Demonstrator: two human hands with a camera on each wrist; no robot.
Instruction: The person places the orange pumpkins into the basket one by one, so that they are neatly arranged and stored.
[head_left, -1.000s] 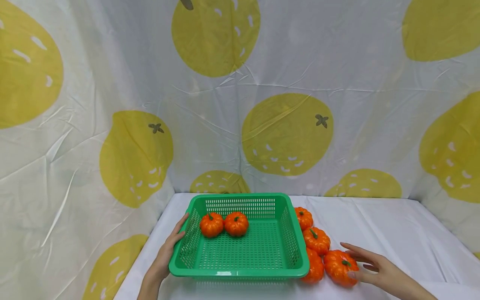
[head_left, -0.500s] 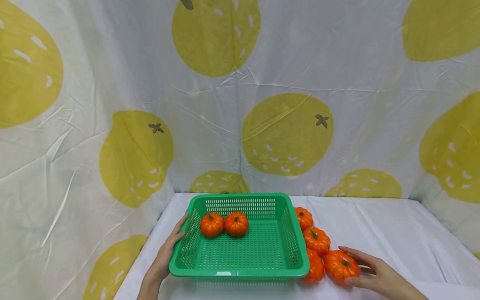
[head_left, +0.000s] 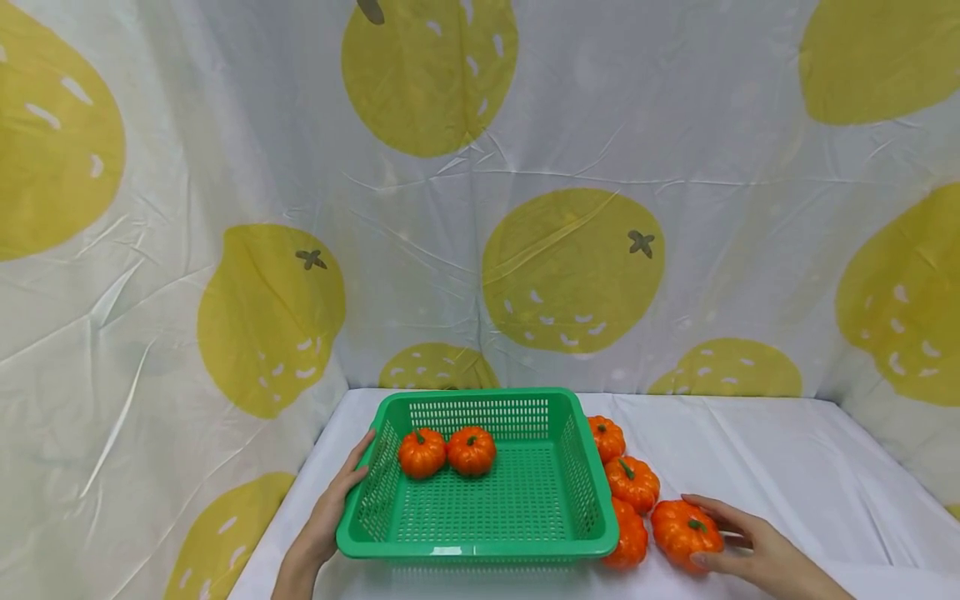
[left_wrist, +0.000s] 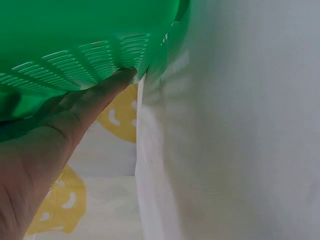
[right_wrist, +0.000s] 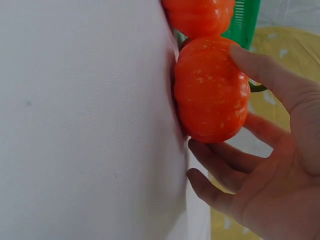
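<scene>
My right hand (head_left: 763,550) holds a small glossy orange pumpkin (head_left: 681,535) with a green stem, the rightmost of a group beside the basket. In the right wrist view the thumb (right_wrist: 265,70) lies against this pumpkin (right_wrist: 210,92), other fingers curve near its opposite side, and it sits at the white cloth. On the left, my left hand (head_left: 327,518) rests along the outer side of a green plastic basket (head_left: 480,547). Its fingers lie straight against the slotted wall, under the rim, in the left wrist view. Two pumpkins (head_left: 422,454) sit side by side inside the basket.
Along the basket's right side stand more pumpkins: one at the back (head_left: 607,439), one in the middle (head_left: 633,485) and one in front (head_left: 628,537), partly hidden by the basket rim. A lemon-print curtain (head_left: 420,250) surrounds the white-covered table (head_left: 780,467).
My right hand has closed its thumb and fingers in on the rightmost pumpkin, which has shifted slightly right, away from its neighbour. The left hand and basket stay in place.
</scene>
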